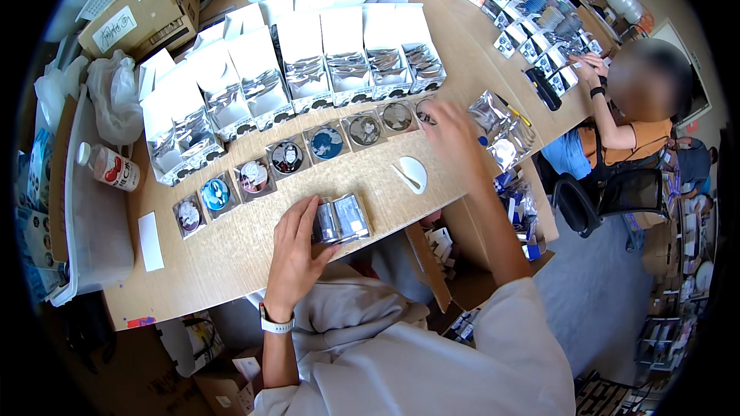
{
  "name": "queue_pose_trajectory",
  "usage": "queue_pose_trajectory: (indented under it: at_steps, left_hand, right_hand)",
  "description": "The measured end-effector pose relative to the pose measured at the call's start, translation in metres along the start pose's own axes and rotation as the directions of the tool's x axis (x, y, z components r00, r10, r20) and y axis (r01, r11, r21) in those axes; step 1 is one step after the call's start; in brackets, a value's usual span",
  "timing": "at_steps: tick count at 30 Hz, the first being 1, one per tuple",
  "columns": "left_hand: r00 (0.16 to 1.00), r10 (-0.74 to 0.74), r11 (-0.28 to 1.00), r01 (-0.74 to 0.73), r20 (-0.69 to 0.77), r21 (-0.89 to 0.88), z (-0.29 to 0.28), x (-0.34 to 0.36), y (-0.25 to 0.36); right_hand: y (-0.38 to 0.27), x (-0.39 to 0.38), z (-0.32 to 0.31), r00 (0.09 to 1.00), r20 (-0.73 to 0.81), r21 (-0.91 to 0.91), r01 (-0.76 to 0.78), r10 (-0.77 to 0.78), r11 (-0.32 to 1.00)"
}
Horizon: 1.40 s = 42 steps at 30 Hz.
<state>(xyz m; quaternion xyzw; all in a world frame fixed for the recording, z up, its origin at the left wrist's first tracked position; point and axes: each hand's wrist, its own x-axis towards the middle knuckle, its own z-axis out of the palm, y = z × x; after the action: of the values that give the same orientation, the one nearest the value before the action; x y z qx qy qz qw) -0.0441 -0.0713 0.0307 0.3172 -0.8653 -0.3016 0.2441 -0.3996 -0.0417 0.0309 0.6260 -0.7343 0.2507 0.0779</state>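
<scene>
My left hand [294,253] grips the left side of a small stack of clear-wrapped packets [351,217] at the table's near edge, thumb in front and fingers behind. At the right end of a curved row of round picture badges in clear square sleeves is my right hand [451,129], smeared by motion. It partly covers the last badge [425,111], and whether it holds that badge does not show. Other badges in the row include a blue one [326,142] and a dark one [287,156]. A white oval piece [415,172] lies between my hands.
Behind the badges stand several open white boxes [310,88] filled with silver packets. A plastic bottle [112,168] and clear bin [96,216] are at left. Silver pouches [501,127] lie at right, above an open carton [470,262]. A co-worker [617,119] sits far right.
</scene>
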Motion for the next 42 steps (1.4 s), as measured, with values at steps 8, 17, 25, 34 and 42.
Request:
queue_pose_trajectory:
  at_steps: [8, 17, 25, 34, 42]
  left_hand:
    - [0.998, -0.055, 0.993, 0.052, -0.022, -0.105, 0.005, 0.003, -0.008]
    - [0.960, -0.199, 0.911, 0.108, -0.195, -0.398, 0.006, 0.000, -0.009]
    - [0.951, -0.231, 0.859, 0.100, -0.206, -0.502, 0.007, 0.001, -0.006]
    - [0.956, -0.219, 0.868, 0.099, -0.196, -0.487, 0.004, 0.000, -0.004]
    - [0.946, -0.128, 0.963, 0.047, -0.299, -0.264, 0.006, -0.002, 0.002]
  right_hand:
    - [-0.069, -0.076, 0.000, 0.976, 0.112, 0.166, -0.205, 0.188, 0.965]
    - [-0.086, -0.061, -0.013, 0.847, 0.396, 0.486, -0.521, 0.355, 0.702]
    - [-0.172, -0.088, -0.038, 0.949, 0.294, 0.800, -0.309, 0.114, 0.514]
    - [-0.181, -0.084, -0.032, 0.956, 0.273, 0.734, -0.277, 0.104, 0.620]
    - [-0.185, -0.083, -0.027, 0.956, 0.243, 0.738, -0.290, 0.162, 0.609]
